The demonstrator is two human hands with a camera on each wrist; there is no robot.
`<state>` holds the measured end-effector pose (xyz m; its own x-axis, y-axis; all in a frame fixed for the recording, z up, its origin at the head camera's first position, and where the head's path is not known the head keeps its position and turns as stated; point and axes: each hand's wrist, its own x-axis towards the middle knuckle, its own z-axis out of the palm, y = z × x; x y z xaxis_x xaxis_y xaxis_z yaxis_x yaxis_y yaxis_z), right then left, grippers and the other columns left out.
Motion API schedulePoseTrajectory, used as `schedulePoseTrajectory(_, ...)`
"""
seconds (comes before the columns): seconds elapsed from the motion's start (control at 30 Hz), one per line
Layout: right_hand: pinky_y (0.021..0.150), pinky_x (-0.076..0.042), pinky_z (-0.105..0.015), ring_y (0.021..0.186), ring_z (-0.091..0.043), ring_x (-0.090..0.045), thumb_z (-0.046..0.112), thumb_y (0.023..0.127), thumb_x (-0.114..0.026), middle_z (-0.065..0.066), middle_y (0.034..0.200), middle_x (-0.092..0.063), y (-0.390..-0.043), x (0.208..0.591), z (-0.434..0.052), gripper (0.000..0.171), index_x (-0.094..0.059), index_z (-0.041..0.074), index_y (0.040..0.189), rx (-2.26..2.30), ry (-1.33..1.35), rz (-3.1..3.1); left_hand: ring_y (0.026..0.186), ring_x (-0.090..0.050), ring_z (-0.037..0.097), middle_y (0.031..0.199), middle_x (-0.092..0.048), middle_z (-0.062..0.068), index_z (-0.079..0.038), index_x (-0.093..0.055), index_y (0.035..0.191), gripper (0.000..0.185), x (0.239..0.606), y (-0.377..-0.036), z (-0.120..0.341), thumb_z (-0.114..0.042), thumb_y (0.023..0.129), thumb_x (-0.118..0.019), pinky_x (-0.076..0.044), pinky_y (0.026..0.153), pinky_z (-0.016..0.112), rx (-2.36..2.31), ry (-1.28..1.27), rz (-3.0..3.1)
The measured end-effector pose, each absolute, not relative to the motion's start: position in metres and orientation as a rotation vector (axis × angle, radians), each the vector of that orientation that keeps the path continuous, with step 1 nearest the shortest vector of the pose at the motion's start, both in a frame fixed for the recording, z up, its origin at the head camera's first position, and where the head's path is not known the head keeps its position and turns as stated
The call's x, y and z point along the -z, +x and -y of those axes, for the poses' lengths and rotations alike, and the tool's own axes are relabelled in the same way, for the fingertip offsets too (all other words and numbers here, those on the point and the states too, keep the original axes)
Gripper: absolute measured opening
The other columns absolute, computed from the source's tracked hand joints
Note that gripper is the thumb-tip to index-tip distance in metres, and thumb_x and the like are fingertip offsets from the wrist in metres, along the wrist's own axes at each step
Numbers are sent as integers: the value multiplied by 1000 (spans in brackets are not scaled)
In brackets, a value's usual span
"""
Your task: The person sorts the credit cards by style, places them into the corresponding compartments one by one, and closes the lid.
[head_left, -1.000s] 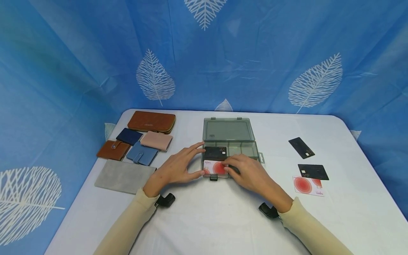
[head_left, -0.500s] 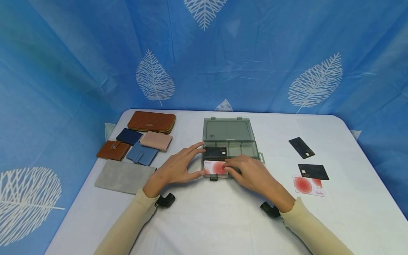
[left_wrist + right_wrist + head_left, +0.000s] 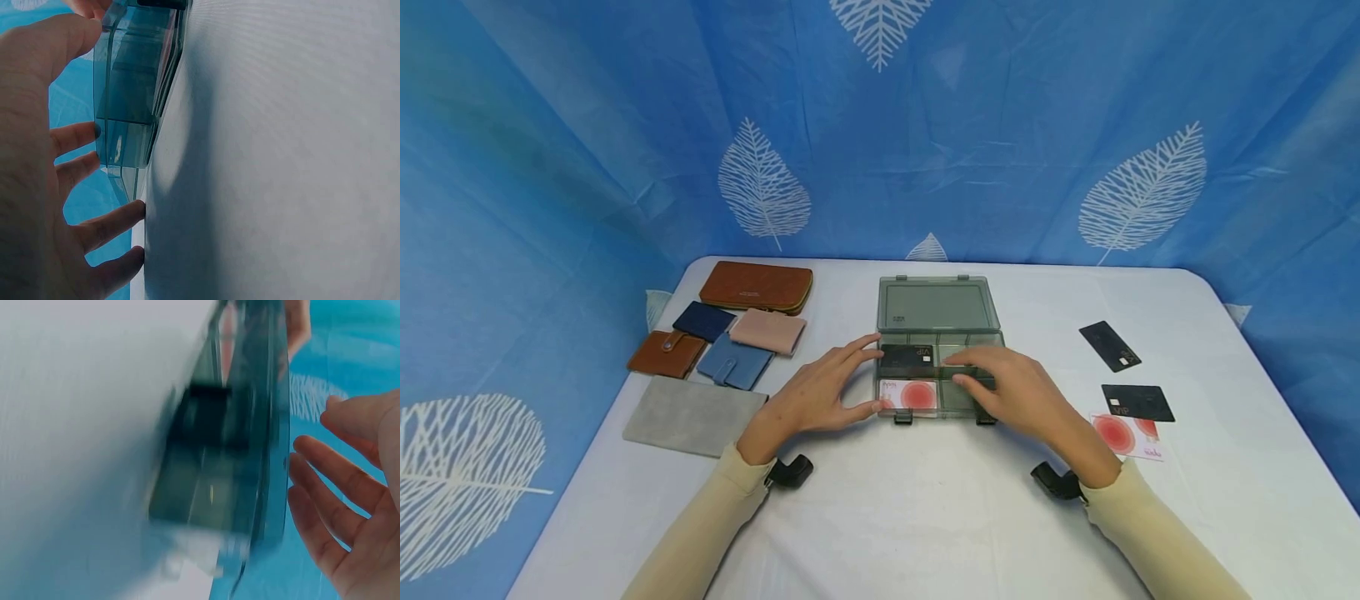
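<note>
A translucent grey-green divided box [image 3: 938, 304] lies with its lid folded back. In its left rear compartment is a black VIP card [image 3: 898, 358]; in the left front one, a white card with red circles [image 3: 917, 394]. My left hand [image 3: 820, 394] rests at the box's left side, fingers spread, index fingertip and thumb tip right at the wall. In the left wrist view, the fingers [image 3: 103, 228] are extended beside the box. My right hand [image 3: 1022, 392] hovers over the box's right half, partly hiding it. Its fingers [image 3: 337, 481] are loosely bent and hold nothing.
At the left lie a brown zip wallet [image 3: 756, 286], smaller navy [image 3: 703, 321], pink [image 3: 769, 331], brown [image 3: 667, 353] and blue [image 3: 735, 361] wallets, and a grey wallet [image 3: 692, 417]. Rightward are two black cards [image 3: 1108, 346] and a red-circle card [image 3: 1127, 437].
My right hand has let go of the white and red card, which now lies flat in the left front compartment, and has moved right. My left hand has stayed in place.
</note>
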<state>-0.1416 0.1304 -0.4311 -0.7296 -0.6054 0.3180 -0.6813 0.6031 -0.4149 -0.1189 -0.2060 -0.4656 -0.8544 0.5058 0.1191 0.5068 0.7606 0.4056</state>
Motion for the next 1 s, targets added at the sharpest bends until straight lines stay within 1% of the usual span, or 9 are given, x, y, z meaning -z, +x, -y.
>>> schedulePoseTrajectory(0.03, 94, -60, -55, 117, -29, -73, 23, 101, -79, -5, 128, -77, -144, 430, -135, 30, -78, 17, 130, -790, 1068, 2681, 150, -49, 30, 178, -27, -5, -20, -49, 162, 80, 466, -119, 206, -61, 97, -69, -53, 106, 59, 681, -849, 2942)
schedulePoseTrajectory(0.2, 80, -60, -50, 103, -28, -74, 17, 100, -80, -8, 128, -75, -154, 431, -159, 36, -74, 13, 135, -777, 985, 2695, 151, -48, 29, 178, -26, -6, -20, -49, 162, 79, 466, -120, 206, -61, 97, -69, -52, 107, 58, 687, -848, 2947)
schedulePoseTrajectory(0.27, 79, -59, -50, 102, -29, -73, 16, 100, -79, -8, 127, -75, -158, 432, -169, 37, -73, 11, 136, -770, 944, 2713, 151, -47, 29, 178, -26, -6, -20, -49, 162, 79, 466, -120, 206, -61, 97, -69, -52, 107, 58, 692, -846, 2949)
schedulePoseTrajectory(0.37, 83, -60, -54, 106, -32, -73, 13, 100, -79, -10, 127, -74, -164, 434, -183, 39, -72, 10, 138, -772, 882, 2730, 151, -47, 29, 178, -26, -6, -20, -49, 162, 79, 466, -119, 206, -60, 97, -69, -51, 108, 59, 699, -844, 2949)
schedulePoseTrajectory(0.57, 88, -59, -58, 109, -36, -72, 16, 102, -77, -15, 126, -74, -176, 436, -212, 45, -67, 11, 145, -781, 760, 2802, 151, -47, 29, 178, -26, -6, -19, -49, 162, 79, 466, -119, 207, -59, 97, -69, -52, 108, 58, 689, -845, 2953)
schedulePoseTrajectory(0.63, 90, -58, -59, 110, -38, -71, 15, 102, -77, -18, 126, -73, -179, 436, -220, 46, -66, 9, 146, -774, 740, 2815, 151, -47, 29, 178, -26, -6, -19, -49, 162, 79, 466, -118, 207, -60, 97, -69, -52, 108, 58, 687, -844, 2957)
schedulePoseTrajectory(0.87, 90, -55, -65, 110, -44, -70, 14, 100, -79, -25, 129, -71, -188, 436, -242, 49, -65, 4, 145, -745, 649, 2858, 152, -47, 29, 178, -26, -6, -20, -49, 162, 80, 465, -117, 206, -62, 97, -68, -52, 108, 59, 695, -837, 2962)
schedulePoseTrajectory(1.0, 95, -52, -69, 114, -47, -67, 14, 100, -78, -28, 131, -69, -194, 438, -254, 50, -64, 2, 146, -735, 589, 2903, 151, -47, 29, 178, -27, -4, -19, -49, 162, 80, 465, -117, 206, -61, 97, -69, -52, 108, 59, 694, -842, 2953)
